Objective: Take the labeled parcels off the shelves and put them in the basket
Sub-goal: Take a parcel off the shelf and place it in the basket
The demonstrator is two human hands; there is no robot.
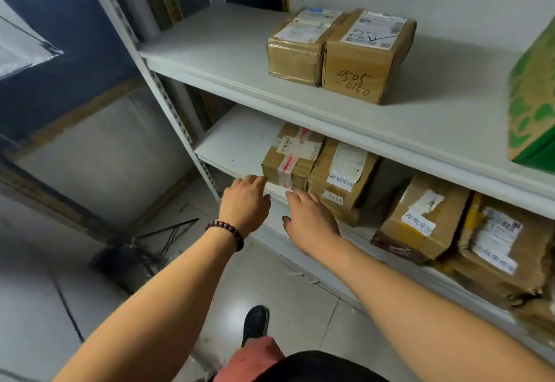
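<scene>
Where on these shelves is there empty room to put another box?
Upper shelf: a wide bare stretch between the left post and the two parcels, and a gap between them and the green package. Lower shelf: bare only left of the taped parcel; to its right the other parcels sit crowded together.

Two boxes side by side on top shelf, upper middle; four boxes in row on lower shelf; both hands before leftmost box.
</scene>
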